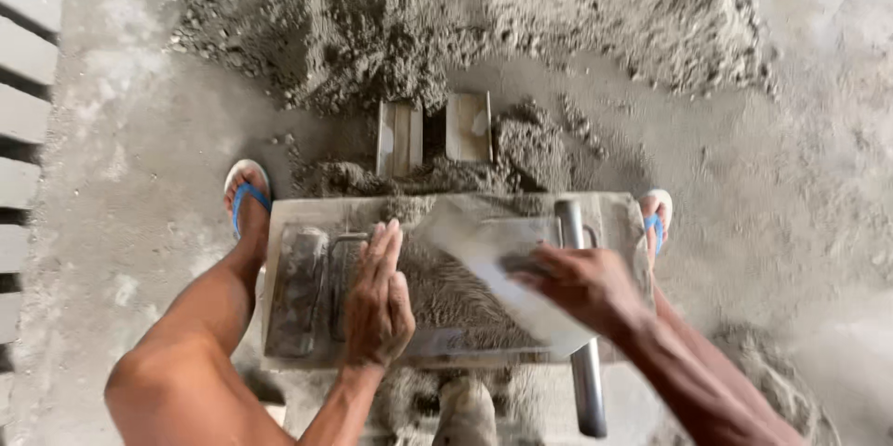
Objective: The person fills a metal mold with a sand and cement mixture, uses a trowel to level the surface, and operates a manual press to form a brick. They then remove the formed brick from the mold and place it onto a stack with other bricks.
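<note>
Head view: left hand (377, 302) flat, fingers straight, gripping nothing, pressed on damp mix in grey mould (279, 269); right hand (581, 288) at three o'clock, closed around flat trowel (498, 265), blade's long axis ten-to-four, tip nearest left hand; sand pile (465, 18) at twelve

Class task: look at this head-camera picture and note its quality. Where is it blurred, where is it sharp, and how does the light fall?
Head view: the right hand and the flat pale board it grips are smeared by motion blur; the left hand, resting flat on the grey mix in the mould, is sharper; the sand pile is in fair focus; light is soft and even, without hard shadows; edges bow slightly from the wide lens.
</note>
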